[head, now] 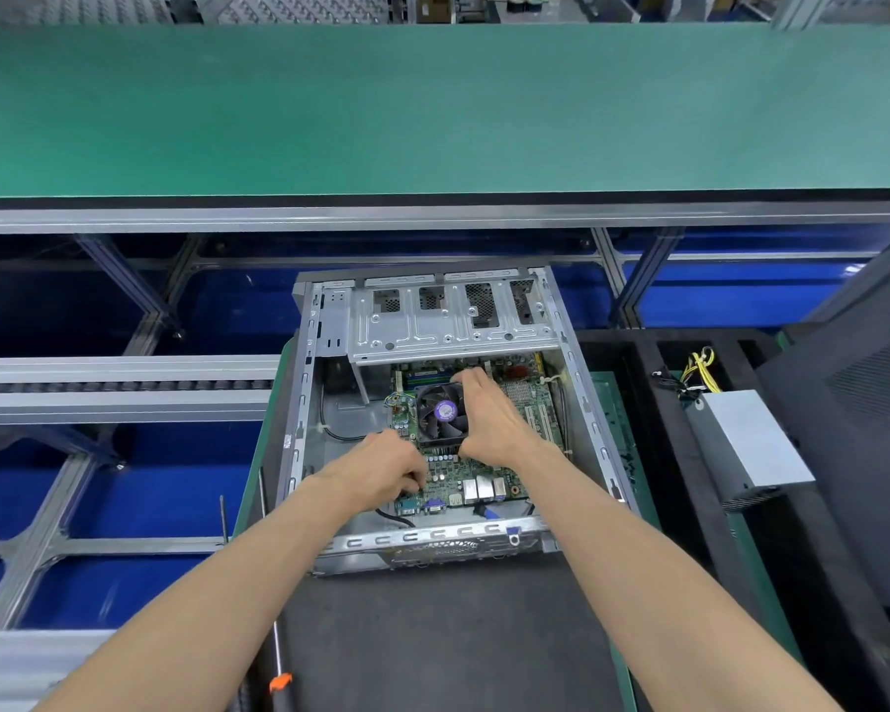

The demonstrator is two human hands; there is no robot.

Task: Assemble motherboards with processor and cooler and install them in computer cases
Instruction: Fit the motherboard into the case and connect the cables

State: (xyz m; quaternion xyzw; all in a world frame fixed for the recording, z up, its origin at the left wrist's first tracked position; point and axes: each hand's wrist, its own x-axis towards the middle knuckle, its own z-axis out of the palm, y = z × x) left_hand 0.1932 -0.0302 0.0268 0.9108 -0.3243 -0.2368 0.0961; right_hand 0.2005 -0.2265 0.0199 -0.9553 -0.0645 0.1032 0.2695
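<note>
Inside open case [581, 382], on dark mat: motherboard [484, 475] lying flat, port row near front rail. Right hand [489, 413] wrapped over cooler fan [440, 414], fingers curled round far edge, thumb at near edge. Left hand [389, 467] curled, pinching board's near-left edge. Tight fit, drive cage [448, 321] overhanging back. Power supply [751, 444] well off right; screwdriver [278, 655] left of mat.

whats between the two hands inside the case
In the head view, the cooler fan and a strip of motherboard lie between the left hand and right hand.
</note>
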